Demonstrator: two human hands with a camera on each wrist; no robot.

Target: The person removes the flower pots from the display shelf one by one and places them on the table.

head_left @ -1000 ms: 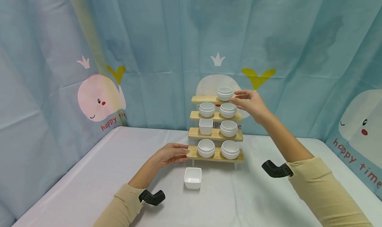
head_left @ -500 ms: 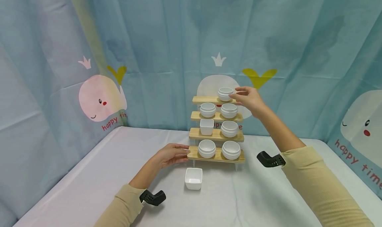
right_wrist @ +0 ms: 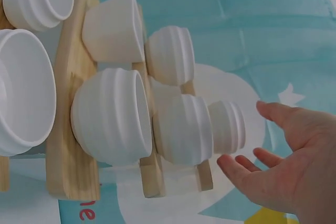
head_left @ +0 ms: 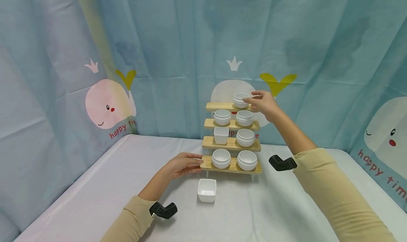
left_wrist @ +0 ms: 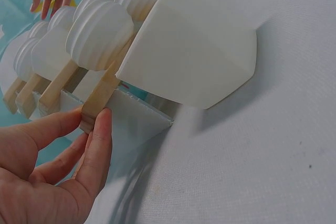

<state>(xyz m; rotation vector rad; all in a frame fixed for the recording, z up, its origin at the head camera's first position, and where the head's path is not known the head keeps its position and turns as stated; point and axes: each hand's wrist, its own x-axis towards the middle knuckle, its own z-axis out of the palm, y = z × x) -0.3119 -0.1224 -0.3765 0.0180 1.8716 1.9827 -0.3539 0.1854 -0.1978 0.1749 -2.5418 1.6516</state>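
Note:
A four-step wooden display stand [head_left: 233,166] holds small white bowls on its steps. My left hand [head_left: 184,165] pinches the left end of the lowest step [left_wrist: 100,98] between thumb and fingers. At the top right, a round ribbed bowl [head_left: 240,101] sits on the highest step [head_left: 219,106]. Around this bowl's right side my right hand [head_left: 264,103] is spread, thumb and fingers apart; in the right wrist view the hand [right_wrist: 294,156] shows a gap between its fingers and the bowl [right_wrist: 230,127]. A square white bowl [head_left: 207,190] stands on the table in front of the stand.
Round bowls fill the lower steps in pairs, except for a square bowl [head_left: 220,135] at the left of the second step up. The white-covered table [head_left: 133,175] extends to both sides. A blue patterned curtain [head_left: 165,58] hangs close behind the stand.
My right hand has moved slightly left and up, closer around the top bowl, and its forearm has shifted left. The left hand keeps its pinch on the lowest step.

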